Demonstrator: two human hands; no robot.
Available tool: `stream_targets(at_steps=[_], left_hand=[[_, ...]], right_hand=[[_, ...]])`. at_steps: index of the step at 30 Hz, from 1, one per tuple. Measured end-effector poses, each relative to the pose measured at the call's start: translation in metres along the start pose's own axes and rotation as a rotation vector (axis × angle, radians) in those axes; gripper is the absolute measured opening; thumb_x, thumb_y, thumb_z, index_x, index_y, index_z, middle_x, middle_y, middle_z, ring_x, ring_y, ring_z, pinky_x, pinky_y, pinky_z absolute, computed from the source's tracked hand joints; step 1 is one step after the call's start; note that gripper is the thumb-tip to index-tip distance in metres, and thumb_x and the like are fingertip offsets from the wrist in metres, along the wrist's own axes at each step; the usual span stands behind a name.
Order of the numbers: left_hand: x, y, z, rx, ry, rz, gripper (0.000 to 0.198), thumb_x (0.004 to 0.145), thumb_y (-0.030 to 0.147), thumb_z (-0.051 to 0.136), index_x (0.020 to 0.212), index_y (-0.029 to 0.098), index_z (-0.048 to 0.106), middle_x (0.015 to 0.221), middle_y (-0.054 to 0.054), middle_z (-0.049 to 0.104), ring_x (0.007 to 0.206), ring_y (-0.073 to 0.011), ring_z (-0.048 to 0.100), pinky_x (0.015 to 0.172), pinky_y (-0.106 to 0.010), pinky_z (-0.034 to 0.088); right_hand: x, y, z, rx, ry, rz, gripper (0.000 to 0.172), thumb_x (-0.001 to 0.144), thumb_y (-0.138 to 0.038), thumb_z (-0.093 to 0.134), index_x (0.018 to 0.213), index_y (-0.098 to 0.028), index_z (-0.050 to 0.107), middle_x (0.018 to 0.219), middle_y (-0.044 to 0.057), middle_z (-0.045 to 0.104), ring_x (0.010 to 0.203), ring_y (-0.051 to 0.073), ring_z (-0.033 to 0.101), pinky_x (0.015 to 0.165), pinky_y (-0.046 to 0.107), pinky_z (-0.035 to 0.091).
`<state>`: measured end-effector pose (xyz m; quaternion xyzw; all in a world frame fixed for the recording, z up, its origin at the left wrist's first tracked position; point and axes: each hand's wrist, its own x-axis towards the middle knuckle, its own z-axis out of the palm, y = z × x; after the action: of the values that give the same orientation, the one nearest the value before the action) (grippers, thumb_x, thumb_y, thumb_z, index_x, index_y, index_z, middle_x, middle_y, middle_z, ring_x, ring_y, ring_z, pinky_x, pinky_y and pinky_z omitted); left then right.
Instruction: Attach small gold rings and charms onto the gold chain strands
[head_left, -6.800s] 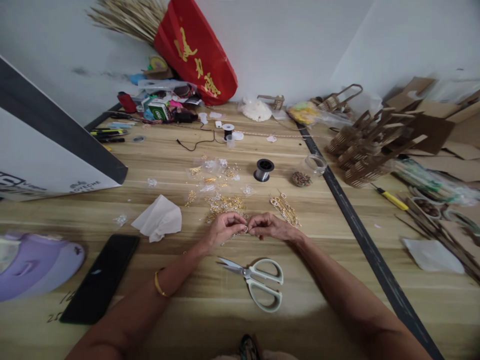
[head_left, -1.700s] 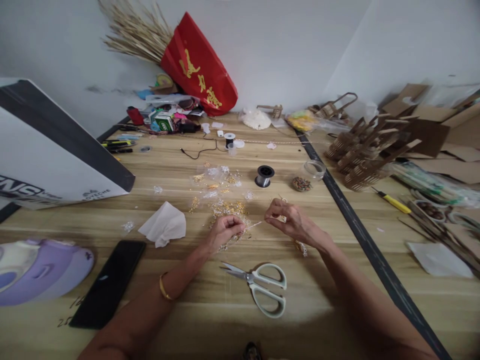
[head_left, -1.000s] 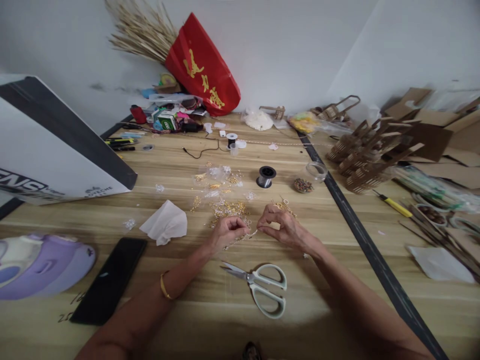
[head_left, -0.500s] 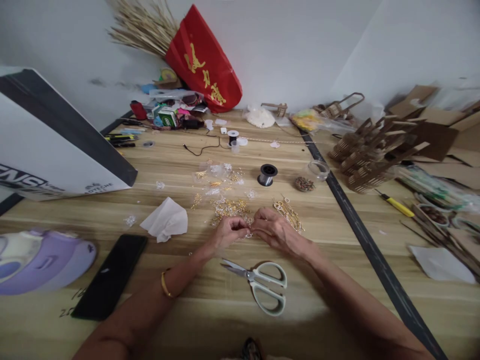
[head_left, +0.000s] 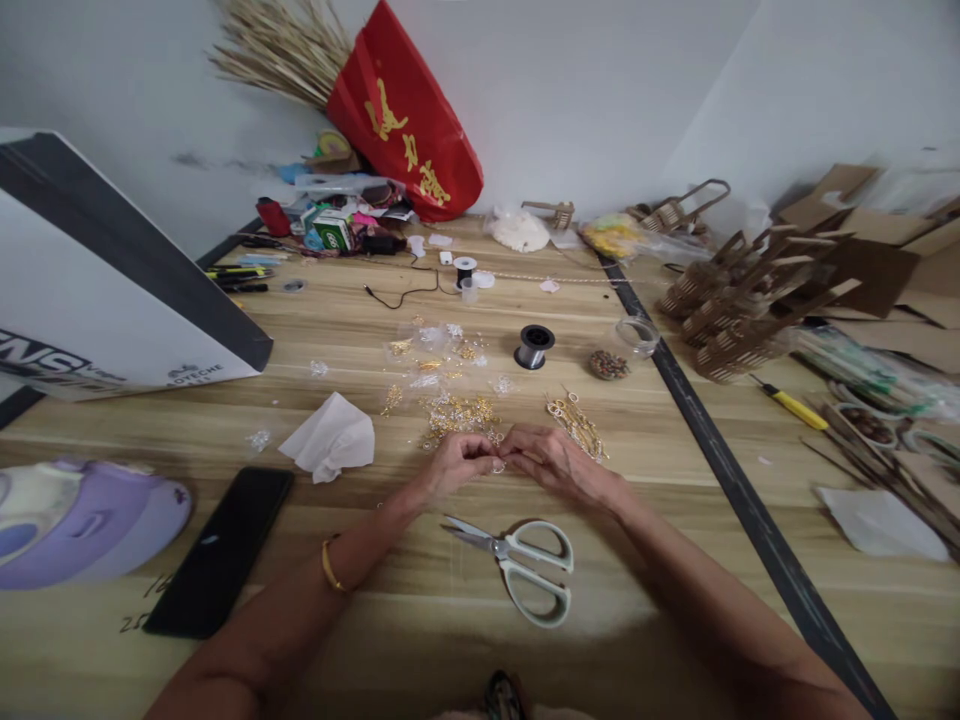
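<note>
Head view: two hands (head_left: 461,463) (head_left: 553,463), one scissors (head_left: 517,565).

Just beyond the fingers (head_left: 501,458) lies a scatter of small gold metal findings (head_left: 456,412), with gold pins (head_left: 576,422) to their right. Nearer than the fingers lie scissors with pale grey-green handles and silver blades (head_left: 517,568). The wooden surface (head_left: 675,520) is light tan with darker brown grain streaks, crossed by a black strip (head_left: 742,500). Left of the fingers sit a crumpled white tissue (head_left: 330,438) and a flat black phone (head_left: 221,550). The left wrist wears a thin gold bangle (head_left: 328,570). Far beyond stands a red bag with gold lettering (head_left: 405,115).
</note>
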<state>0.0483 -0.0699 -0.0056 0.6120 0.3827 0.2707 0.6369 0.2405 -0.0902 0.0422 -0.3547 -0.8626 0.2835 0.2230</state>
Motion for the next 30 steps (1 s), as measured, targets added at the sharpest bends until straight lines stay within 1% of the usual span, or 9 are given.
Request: stream_targets(at_steps=[5,9,13,16,22,25,30], left_hand=[[-0.0001,0.0014,-0.0004,0.016,0.021,0.001,0.023,0.067,0.033,0.069,0.069,0.01,0.063,0.058,0.001,0.054,0.054,-0.0081,0.044,0.053,-0.021,0.031],[-0.0013,0.0044,0.0005,0.002,0.034,-0.003,0.024,0.067,0.034,0.069,0.068,0.01,0.063,0.058,0.002,0.054,0.054,-0.0079,0.045,0.052,-0.02,0.032],[-0.0015,0.0044,0.0013,-0.017,0.048,-0.015,0.025,0.067,0.036,0.069,0.069,0.011,0.064,0.059,0.0,0.057,0.054,-0.0087,0.048,0.054,-0.021,0.035],[-0.0007,0.0015,0.001,-0.022,0.055,-0.014,0.025,0.067,0.035,0.069,0.07,0.011,0.064,0.061,-0.001,0.058,0.055,-0.0094,0.05,0.054,-0.021,0.036],[-0.0005,-0.0008,-0.0003,-0.004,0.032,0.016,0.022,0.069,0.032,0.068,0.069,0.011,0.064,0.061,-0.001,0.059,0.056,-0.0093,0.05,0.054,-0.021,0.035],[-0.0013,0.0012,-0.0004,-0.013,0.018,0.005,0.022,0.069,0.032,0.068,0.069,0.011,0.064,0.058,0.0,0.058,0.054,-0.0086,0.049,0.053,-0.02,0.034],[-0.0019,0.0059,0.0005,-0.033,0.011,-0.015,0.024,0.067,0.034,0.07,0.069,0.011,0.065,0.058,0.001,0.057,0.054,-0.0081,0.048,0.053,-0.02,0.034]], right_hand=[[-0.0004,0.0002,-0.0006,0.098,0.018,0.047,0.019,0.092,-0.028,0.05,0.099,-0.018,0.064,0.085,0.005,0.065,0.075,0.015,0.061,0.068,0.024,0.046],[-0.001,0.004,-0.0002,0.104,0.032,0.08,0.018,0.09,-0.028,0.053,0.099,-0.018,0.065,0.086,0.005,0.066,0.077,0.015,0.062,0.068,0.025,0.046],[-0.001,0.0054,-0.002,0.09,0.037,0.066,0.016,0.09,-0.027,0.053,0.094,-0.018,0.067,0.088,0.005,0.065,0.079,0.015,0.062,0.071,0.025,0.047],[-0.0009,0.0034,-0.0038,0.085,0.042,0.053,0.017,0.09,-0.027,0.053,0.095,-0.018,0.067,0.09,0.006,0.064,0.079,0.015,0.062,0.073,0.026,0.047],[0.0,-0.0019,-0.0032,0.098,0.017,0.047,0.019,0.092,-0.028,0.051,0.097,-0.019,0.066,0.088,0.006,0.064,0.079,0.015,0.061,0.073,0.026,0.047],[0.0004,-0.0007,-0.002,0.12,0.028,0.049,0.019,0.091,-0.028,0.051,0.098,-0.018,0.066,0.088,0.006,0.064,0.079,0.015,0.061,0.072,0.026,0.047],[0.0002,0.0029,-0.0005,0.158,0.046,0.07,0.016,0.089,-0.027,0.055,0.093,-0.018,0.067,0.087,0.006,0.066,0.079,0.015,0.062,0.072,0.026,0.048]])
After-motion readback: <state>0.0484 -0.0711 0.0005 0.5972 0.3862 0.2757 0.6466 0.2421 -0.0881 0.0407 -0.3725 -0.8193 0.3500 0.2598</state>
